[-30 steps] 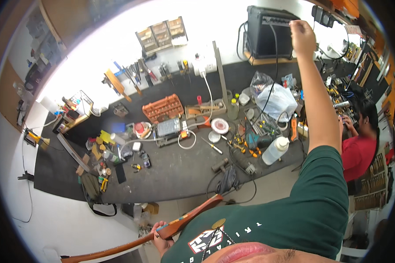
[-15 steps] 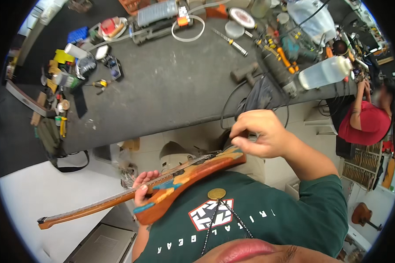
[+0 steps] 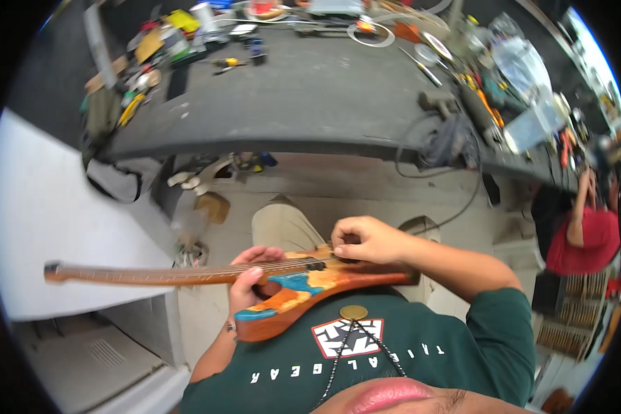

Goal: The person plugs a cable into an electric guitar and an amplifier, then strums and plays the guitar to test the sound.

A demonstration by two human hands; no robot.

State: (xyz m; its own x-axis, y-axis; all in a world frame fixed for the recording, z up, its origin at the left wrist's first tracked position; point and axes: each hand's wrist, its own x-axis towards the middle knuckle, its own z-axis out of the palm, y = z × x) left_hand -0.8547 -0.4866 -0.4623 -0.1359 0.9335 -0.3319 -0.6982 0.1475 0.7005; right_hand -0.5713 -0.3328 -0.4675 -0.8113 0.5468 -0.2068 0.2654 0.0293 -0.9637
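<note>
An electric guitar point(image 3: 317, 279) lies across my front, its body patched in brown, tan and blue and its slim neck pointing left. At the joint of neck and body, my left hand point(image 3: 241, 291) is closed around the neck, thumb on the near side and fingers on the far side. My right hand point(image 3: 374, 239) is over the right end of the body, beside the dark bridge point(image 3: 316, 265). Its fingers are curled in, and whatever they pinch is hidden beneath them.
Ahead stands a dark workbench point(image 3: 303, 90). On its right side are a hammer point(image 3: 436, 103), a dark cloth bundle point(image 3: 452, 141) and a translucent bottle point(image 3: 531, 127). A black cable point(image 3: 472, 196) hangs over the edge. A person in red point(image 3: 586, 241) works at far right.
The guitar has turned closer to level, its neck end rising in view. My right hand has come down and left, closer over the body. The view has shifted, and the bench sits higher.
</note>
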